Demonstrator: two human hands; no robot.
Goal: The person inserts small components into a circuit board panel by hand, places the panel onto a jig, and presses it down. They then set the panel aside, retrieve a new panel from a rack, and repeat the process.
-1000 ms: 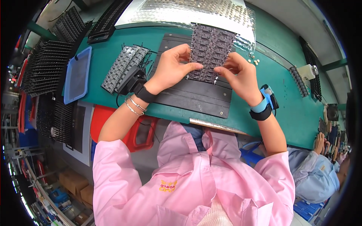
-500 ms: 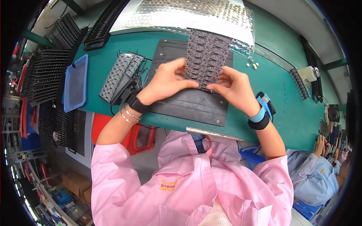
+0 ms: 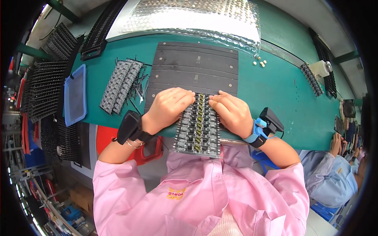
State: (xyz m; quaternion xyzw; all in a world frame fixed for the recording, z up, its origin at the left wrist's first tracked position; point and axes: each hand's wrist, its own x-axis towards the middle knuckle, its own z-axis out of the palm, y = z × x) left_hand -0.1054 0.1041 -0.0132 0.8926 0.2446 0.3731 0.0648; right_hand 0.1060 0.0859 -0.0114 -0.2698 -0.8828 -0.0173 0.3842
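1. Over the near part of the black plate (image 3: 177,63) lies the far end of the circuit panel (image 3: 185,131) I am holding; the rest of it reaches past the plate toward my lap, beyond the table (image 3: 275,94) edge;
2. my left hand (image 3: 167,108) has its fingers curled together at the panel's far left corner; my right hand (image 3: 232,112) does the same at the far right; both thumbs are hidden, so I cannot tell whether they pinch from below;
3. left of the plate, two more panels (image 3: 118,88) lie overlapped, with thin dark strips (image 3: 139,88) loose between them and the plate; farther left sits a blue tray (image 3: 75,100);
4. beyond the plate's far edge spreads bubble wrap (image 3: 204,23); just right of its far right corner lie a few small round pieces (image 3: 262,65);
5. as for progress, I judge those strips to be already separated; the panel in my hands looks whole, its rows joined, so I take it as unfinished; whether the two left of the plate are finished or waiting, I cannot tell.
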